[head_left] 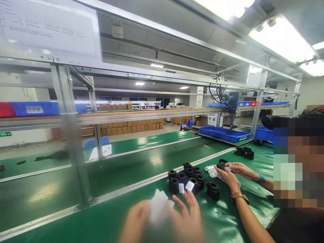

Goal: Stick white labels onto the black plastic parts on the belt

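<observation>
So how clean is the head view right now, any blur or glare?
Head view: both near hands, left hand and right hand, are motion-blurred around a white translucent plastic bag; ceiling lights glare on the glossy green conveyor belt; frame posts bow from lens distortion; the black ring-shaped plastic parts stay sharp.

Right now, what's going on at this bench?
The person's left hand and right hand hold a white sheet between them, low over the green table; motion blur hides the grip. Just beyond sits a cluster of black parts, two bearing white labels. A co-worker's hands to the right handle one black part and white labels.
</observation>
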The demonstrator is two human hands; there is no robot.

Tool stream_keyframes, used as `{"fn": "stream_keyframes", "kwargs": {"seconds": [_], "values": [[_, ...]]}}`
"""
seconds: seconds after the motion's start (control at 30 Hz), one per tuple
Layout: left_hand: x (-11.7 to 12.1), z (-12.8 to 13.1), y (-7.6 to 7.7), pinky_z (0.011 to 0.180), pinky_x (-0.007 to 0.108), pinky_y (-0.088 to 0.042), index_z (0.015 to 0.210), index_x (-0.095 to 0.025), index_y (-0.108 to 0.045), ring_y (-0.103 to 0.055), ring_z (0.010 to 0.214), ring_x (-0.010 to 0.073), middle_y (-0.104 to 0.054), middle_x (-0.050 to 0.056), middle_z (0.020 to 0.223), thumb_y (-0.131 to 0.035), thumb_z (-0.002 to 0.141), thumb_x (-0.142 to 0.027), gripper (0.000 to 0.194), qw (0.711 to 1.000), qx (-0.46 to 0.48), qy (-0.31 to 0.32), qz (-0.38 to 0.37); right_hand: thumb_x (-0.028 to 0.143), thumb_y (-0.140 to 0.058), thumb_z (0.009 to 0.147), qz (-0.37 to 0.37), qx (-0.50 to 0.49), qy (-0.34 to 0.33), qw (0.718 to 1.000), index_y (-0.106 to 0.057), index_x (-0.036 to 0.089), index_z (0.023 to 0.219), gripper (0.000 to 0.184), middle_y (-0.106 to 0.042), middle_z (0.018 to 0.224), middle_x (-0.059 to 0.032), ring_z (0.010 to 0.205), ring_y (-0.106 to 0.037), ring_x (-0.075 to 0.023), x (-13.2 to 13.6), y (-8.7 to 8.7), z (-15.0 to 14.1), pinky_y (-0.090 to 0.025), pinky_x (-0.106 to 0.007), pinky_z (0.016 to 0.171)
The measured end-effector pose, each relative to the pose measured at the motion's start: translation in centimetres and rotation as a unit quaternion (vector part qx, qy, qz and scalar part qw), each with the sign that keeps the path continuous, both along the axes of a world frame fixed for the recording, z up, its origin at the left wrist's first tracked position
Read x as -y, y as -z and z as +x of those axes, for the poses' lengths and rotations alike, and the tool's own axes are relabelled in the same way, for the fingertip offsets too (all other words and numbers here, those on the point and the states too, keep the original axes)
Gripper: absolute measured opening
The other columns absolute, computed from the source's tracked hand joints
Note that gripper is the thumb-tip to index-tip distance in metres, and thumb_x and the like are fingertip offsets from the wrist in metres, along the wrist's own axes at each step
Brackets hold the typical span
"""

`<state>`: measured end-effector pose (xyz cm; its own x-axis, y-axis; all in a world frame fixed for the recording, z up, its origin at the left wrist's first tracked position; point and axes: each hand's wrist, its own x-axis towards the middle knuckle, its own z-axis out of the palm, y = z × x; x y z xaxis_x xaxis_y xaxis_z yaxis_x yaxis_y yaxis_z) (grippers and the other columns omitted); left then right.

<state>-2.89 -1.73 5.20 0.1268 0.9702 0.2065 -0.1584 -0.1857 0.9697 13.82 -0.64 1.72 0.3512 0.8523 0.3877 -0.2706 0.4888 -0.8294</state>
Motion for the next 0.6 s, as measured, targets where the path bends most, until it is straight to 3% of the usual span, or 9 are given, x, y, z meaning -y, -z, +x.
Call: {"fn": "stream_keyframes", "kwargs": {"seconds": [0.1, 0.2, 0.27, 0.4, 0.6], "values": [[-0.3, -0.9, 0.2, 0.068, 0.028, -0.044, 0.097, -0.017, -0.071, -0.058, 0.076, 0.0208, -0.067, 0.007, 0.085, -0.080, 0.068, -0.053, 0.047, 0.998, 0.041, 0.050, -0.004, 0.045, -0.078, 0.080, 0.004, 0.014, 0.011, 1.000, -0.027, 0.036, 0.139, 0.079, -0.028, 0.145, -0.0134, 0.112, -0.059, -0.0316, -0.2, -0.7, 0.6, -0.063, -0.037, 0.073], [-0.2, -1.9, 0.5, 0.077, 0.031, -0.047, 0.112, -0.018, -0.069, -0.062, 0.088, 0.0262, -0.069, 0.009, 0.097, -0.091, 0.056, -0.039, 0.063, 0.992, 0.060, 0.107, -0.041, 0.043, -0.074, 0.084, 0.015, 0.058, 0.029, 0.998, -0.027, 0.034, 0.142, 0.075, -0.035, 0.142, -0.0130, 0.106, -0.061, -0.0263, 0.3, -2.0, 1.0, -0.062, -0.033, 0.075], [-0.2, -2.4, 0.6, 0.082, 0.035, -0.048, 0.111, -0.018, -0.070, -0.063, 0.094, 0.0297, -0.070, 0.011, 0.101, -0.090, 0.059, -0.040, 0.061, 0.986, 0.088, 0.120, -0.079, 0.043, -0.076, 0.083, 0.016, 0.080, 0.036, 0.996, -0.027, 0.033, 0.143, 0.078, -0.040, 0.139, -0.0126, 0.103, -0.062, -0.0254, 0.8, -2.8, 1.2, -0.062, -0.032, 0.074], [-0.7, -2.9, 0.0, 0.083, 0.036, -0.050, 0.106, -0.018, -0.072, -0.064, 0.097, 0.0293, -0.071, 0.013, 0.103, -0.074, 0.075, -0.057, 0.050, 0.968, 0.213, 0.071, -0.110, 0.043, -0.077, 0.081, 0.025, 0.106, 0.094, 0.990, -0.030, 0.036, 0.144, 0.079, -0.038, 0.141, -0.0091, 0.106, -0.058, -0.0230, 1.5, -4.0, 1.2, -0.060, -0.027, 0.074], [-1.0, -4.0, -2.4, 0.084, 0.031, -0.049, 0.098, -0.016, -0.069, -0.063, 0.095, 0.0220, -0.070, 0.009, 0.101, -0.077, 0.078, -0.045, 0.036, 0.964, 0.255, -0.012, -0.069, 0.039, -0.076, 0.083, 0.027, 0.095, 0.100, 0.990, -0.031, 0.039, 0.143, 0.075, -0.031, 0.144, -0.0035, 0.107, -0.055, -0.0163, 1.5, -4.2, 1.5, -0.057, -0.017, 0.076]]}}
